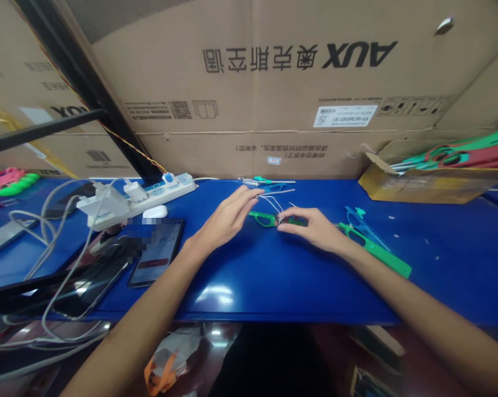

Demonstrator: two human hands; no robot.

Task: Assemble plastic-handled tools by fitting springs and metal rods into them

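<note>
On the blue table, thin white wires point(277, 203) run between my two hands. My left hand point(230, 215) has its fingers close together, its fingertips at one end of the wires. With thumb and fingers pinched, my right hand point(309, 225) grips the other end. A green plastic piece with a loop point(265, 219) lies between the hands, partly hidden by my right fingers. Just beyond my left fingertips lie blue and teal plastic pieces point(273, 186) with thin metal rods. Beside my right wrist are a green plastic handle point(381, 253) and a blue plastic piece point(367, 227).
A white power strip point(149, 201) with chargers and loose cables stands at left, near a phone point(158, 256) and a white earphone case point(155, 212). A cardboard box point(422, 184) of green and red plastic pieces sits at back right. Large cardboard point(252, 110) walls the back.
</note>
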